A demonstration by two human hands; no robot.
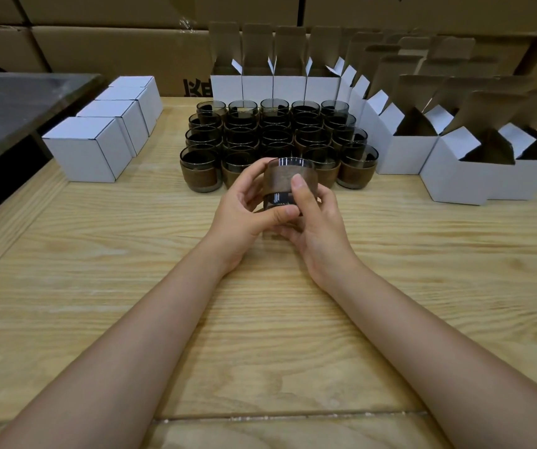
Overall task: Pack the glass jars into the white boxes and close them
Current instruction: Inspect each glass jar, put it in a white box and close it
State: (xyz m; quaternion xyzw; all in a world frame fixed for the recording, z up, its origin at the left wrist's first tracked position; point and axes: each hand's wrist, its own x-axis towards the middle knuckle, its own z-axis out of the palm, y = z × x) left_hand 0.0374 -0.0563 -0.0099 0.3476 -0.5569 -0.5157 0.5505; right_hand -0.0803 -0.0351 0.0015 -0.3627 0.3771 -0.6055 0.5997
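Observation:
A dark glass jar with a brown wooden band (285, 179) is held just above the wooden table (98, 303), in front of the jar block. My left hand (244, 209) grips its left side, thumb under the base. My right hand (312, 218) grips its right side, thumb on the brown band. Behind it stand several more jars (273, 137) in tight rows. Open white boxes (455, 170) with raised flaps curve from the back to the right. Closed white boxes (88, 150) line up at the left.
A grey metal surface (11, 108) sits at the far left, lower than the table's edge. Brown cardboard cartons (98, 43) form a wall behind everything. Bare wood stretches across the table's front half around my forearms.

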